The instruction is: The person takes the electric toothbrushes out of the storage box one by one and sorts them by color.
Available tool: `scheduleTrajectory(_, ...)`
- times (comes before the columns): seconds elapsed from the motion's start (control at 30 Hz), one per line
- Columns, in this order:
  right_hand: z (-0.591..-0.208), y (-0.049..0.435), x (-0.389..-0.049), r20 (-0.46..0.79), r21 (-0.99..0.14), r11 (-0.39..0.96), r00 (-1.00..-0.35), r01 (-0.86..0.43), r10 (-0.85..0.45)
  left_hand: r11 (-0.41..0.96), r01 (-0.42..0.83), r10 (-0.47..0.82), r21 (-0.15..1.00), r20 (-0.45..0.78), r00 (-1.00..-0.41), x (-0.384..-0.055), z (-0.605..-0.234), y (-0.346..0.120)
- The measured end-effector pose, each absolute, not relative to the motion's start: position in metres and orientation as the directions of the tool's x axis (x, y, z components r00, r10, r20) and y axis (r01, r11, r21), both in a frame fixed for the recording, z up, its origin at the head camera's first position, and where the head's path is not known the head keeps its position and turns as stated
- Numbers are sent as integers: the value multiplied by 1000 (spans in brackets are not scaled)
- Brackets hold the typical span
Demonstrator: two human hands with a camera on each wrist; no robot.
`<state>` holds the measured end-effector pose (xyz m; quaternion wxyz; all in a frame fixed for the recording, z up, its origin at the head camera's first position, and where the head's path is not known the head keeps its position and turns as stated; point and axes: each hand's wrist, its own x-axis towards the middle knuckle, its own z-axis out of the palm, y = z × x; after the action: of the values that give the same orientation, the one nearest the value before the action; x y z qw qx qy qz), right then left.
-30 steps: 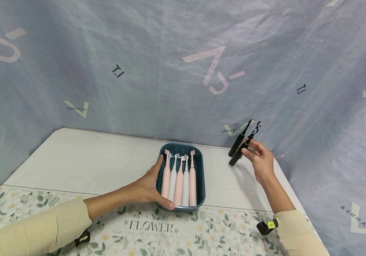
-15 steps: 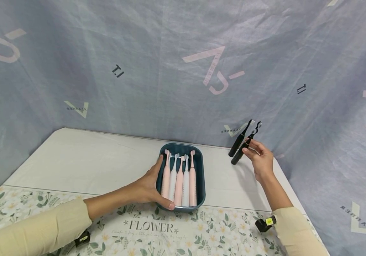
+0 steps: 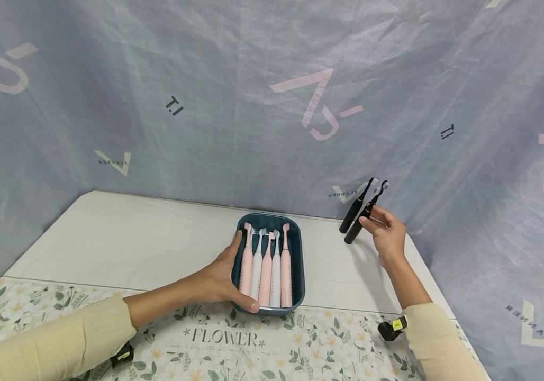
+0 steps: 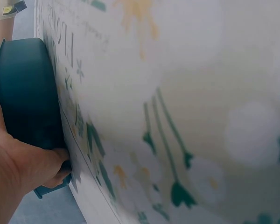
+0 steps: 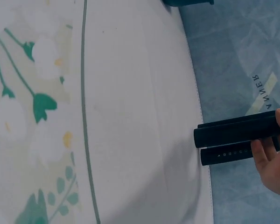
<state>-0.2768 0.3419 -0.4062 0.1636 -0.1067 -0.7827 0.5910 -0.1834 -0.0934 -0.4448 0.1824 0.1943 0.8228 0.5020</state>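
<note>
A dark teal bin (image 3: 300,259) holds several electric toothbrushes side by side, pink ones (image 3: 286,275) alternating with white ones (image 3: 275,275), heads toward the back. My left hand (image 3: 219,278) grips the bin's left side, thumb over the front rim. The left wrist view shows that hand (image 4: 25,163) against the bin's outer wall (image 4: 28,93). To the right, my right hand (image 3: 388,235) pinches a black electric toothbrush (image 3: 355,228) by its upper handle. Other black toothbrushes stand upright close behind it, one at the left (image 3: 350,216). Three dark handles (image 5: 233,134) lie close together beside the fingers (image 5: 257,151) in the right wrist view.
The white tabletop (image 3: 157,233) meets a floral mat strip (image 3: 205,365) printed FLOWER along the front. A blue-grey curtain (image 3: 234,116) hangs right behind the table's back edge and along the sides. Dark wrist devices (image 3: 391,329) hang at both cuffs.
My right hand has shifted the held black toothbrush slightly back, its base moving a little right and its head up beside the other black ones. The left hand and bin stay put.
</note>
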Motion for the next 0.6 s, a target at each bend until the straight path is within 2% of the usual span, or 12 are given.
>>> scheduleTrajectory(0.6, -407, 342, -277, 78, -946, 320, -921, 53, 382, 421, 134, 498, 897, -105, -861, -183, -445, -94)
